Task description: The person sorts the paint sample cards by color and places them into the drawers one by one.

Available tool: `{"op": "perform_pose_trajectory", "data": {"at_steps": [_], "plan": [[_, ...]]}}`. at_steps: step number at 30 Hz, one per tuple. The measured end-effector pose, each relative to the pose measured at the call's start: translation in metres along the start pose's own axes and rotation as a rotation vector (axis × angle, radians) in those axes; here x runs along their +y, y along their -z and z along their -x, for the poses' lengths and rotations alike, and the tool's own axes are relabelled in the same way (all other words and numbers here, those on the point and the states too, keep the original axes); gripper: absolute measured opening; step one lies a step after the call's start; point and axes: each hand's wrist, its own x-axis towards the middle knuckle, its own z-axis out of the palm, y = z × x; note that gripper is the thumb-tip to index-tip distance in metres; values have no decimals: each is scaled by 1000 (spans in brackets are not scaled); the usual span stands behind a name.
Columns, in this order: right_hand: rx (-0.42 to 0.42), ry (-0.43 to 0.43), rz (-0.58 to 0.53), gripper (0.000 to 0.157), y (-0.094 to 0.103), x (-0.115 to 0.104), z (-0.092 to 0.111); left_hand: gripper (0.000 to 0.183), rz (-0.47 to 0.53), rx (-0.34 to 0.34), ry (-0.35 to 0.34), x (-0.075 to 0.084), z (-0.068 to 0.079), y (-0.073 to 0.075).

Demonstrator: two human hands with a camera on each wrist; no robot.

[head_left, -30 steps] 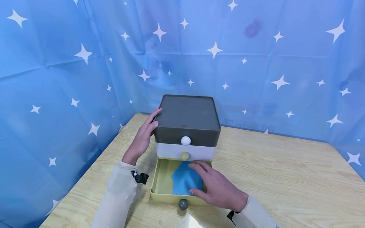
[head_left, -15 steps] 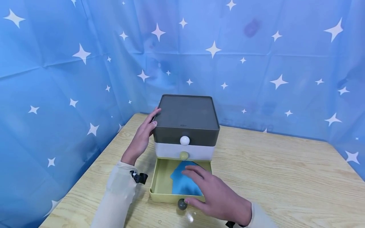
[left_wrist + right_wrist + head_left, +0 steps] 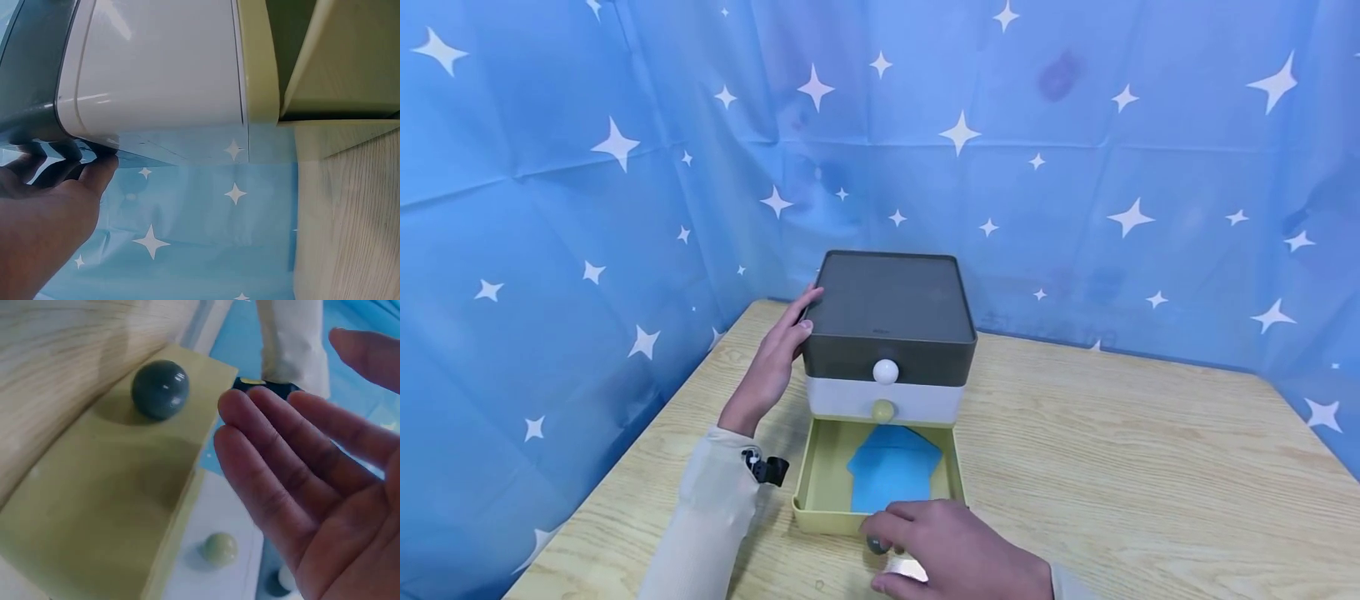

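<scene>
A small drawer unit (image 3: 887, 404) stands on the table, its dark grey top tier above a white one. The green bottom drawer (image 3: 823, 483) is pulled out, with a folded blue cloth (image 3: 891, 471) lying in it. My left hand (image 3: 767, 367) rests on the unit's left side, fingers at the dark top edge; in the left wrist view its fingertips touch the dark tier. My right hand (image 3: 958, 550) hovers in front of the drawer, near its dark round knob (image 3: 160, 389). In the right wrist view the fingers are extended, apart from the knob, holding nothing.
Above the drawer sit a green knob (image 3: 883, 410) and a white knob (image 3: 886, 372). The wooden table (image 3: 1120, 467) extends to the right. A blue star-patterned curtain (image 3: 1037, 200) hangs behind and to the left.
My right hand has moved from over the blue cloth back toward the front of the drawer, down by the dark knob. The cloth lies in the drawer; the left hand stays put.
</scene>
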Motion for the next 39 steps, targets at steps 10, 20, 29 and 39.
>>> {"op": "perform_pose_trajectory", "data": {"at_steps": [10,20,29,39], "plan": [[9,-47,375,23,-27,9,-8,51,-1,-1,-9,-2,-1,0],[105,-19,574,27,-30,9,-17,51,7,4,-14,-4,-1,-1],[110,-88,582,15,-26,31,-35,50,8,10,-14,-4,-1,-1],[161,-164,515,23,-27,60,-50,51,13,6,-10,-2,-1,-2]]}}
